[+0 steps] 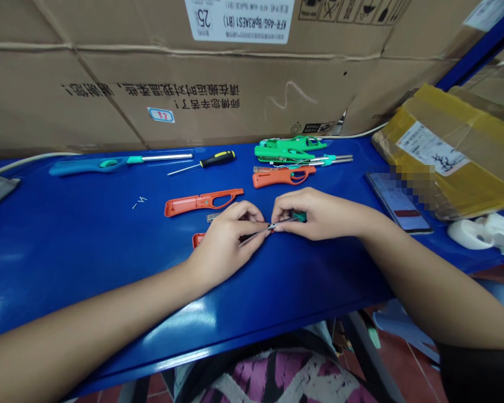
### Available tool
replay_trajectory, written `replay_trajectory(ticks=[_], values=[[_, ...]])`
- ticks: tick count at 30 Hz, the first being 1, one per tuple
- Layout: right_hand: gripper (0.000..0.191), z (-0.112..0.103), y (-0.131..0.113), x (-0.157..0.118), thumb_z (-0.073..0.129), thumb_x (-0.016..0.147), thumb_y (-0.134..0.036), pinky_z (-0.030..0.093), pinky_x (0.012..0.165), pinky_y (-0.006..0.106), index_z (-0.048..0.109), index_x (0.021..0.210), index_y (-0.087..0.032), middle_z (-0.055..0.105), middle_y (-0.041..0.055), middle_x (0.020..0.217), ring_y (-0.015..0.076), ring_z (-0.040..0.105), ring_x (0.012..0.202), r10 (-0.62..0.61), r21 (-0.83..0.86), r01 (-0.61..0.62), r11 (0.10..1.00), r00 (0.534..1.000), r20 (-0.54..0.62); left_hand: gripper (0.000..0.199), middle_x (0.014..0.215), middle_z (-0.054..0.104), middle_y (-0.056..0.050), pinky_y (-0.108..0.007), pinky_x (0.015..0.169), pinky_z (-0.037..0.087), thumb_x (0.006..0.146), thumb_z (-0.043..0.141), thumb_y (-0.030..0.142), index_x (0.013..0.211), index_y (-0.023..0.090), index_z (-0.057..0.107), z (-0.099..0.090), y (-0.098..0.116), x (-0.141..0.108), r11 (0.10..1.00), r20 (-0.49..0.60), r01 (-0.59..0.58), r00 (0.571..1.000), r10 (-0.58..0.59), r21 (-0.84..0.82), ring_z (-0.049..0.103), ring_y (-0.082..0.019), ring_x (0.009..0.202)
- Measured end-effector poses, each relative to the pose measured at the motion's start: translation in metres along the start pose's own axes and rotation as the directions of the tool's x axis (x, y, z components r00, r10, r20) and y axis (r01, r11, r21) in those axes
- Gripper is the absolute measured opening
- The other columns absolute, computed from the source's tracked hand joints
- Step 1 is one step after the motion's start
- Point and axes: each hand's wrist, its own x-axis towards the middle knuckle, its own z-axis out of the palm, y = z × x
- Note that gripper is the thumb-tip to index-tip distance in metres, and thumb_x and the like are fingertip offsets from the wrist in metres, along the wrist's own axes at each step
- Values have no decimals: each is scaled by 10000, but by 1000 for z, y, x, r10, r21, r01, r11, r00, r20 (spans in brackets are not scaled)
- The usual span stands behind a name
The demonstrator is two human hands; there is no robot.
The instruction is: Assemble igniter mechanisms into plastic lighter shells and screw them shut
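Observation:
My left hand point(235, 238) and my right hand point(304, 215) meet near the middle of the table, thumbs and fingertips pinched. Between the fingertips is a thin greyish metal rod-like piece point(272, 226), mostly covered by fingers; its exact kind cannot be made out. A bit of green point(299, 216) shows under my right fingers. Beneath my left hand, an orange part point(198, 239) and a small clear piece point(212, 217) stick out. Just beyond lies an orange lighter casing half point(180, 206), its hollow side up. Another orange casing half point(283, 176) lies behind my right hand.
Green lighter casings point(292, 148) with metal tubes are piled at the back. A blue long-necked lighter point(92, 165), a yellow-black screwdriver point(218, 159) and several small screws point(140, 202) lie leftward. A phone point(397, 201), taped carton point(453, 151) and white roll point(470, 234) are right.

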Motion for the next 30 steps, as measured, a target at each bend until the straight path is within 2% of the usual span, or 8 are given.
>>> replay_trajectory(ticks=[14,20,25,30], values=[[70,2,-1,1,622,910,-196,468,696,245,677,895,-155,709,30,863,131,634,769,32,14,-32,999,999,-12,128,914,634,-64,-299,727,517,911,669,143,869,149,790,1,0,1,1000,-13,-2,1000,2,-12,601,-163,820],[67,-3,-4,0,638,907,-208,473,711,248,679,901,-157,704,23,864,130,625,777,44,26,-44,999,999,8,122,941,651,-68,-277,751,538,904,683,155,974,140,782,0,3,0,999,-2,29,1000,-30,-14,631,-152,849],[51,-6,-4,-1,658,897,-214,478,727,260,657,899,-163,686,29,892,138,616,804,24,24,-24,999,1000,13,137,980,673,-62,-289,806,555,895,694,173,1004,176,778,1,3,-2,996,-24,57,998,-58,-66,658,-158,894],[52,-7,-4,-2,659,900,-218,471,719,261,645,888,-170,676,27,880,143,612,798,19,20,-20,1000,999,34,150,1011,690,-67,-302,808,559,870,722,226,1001,197,789,-1,7,-1,989,-3,107,994,-108,-106,676,-176,911]])
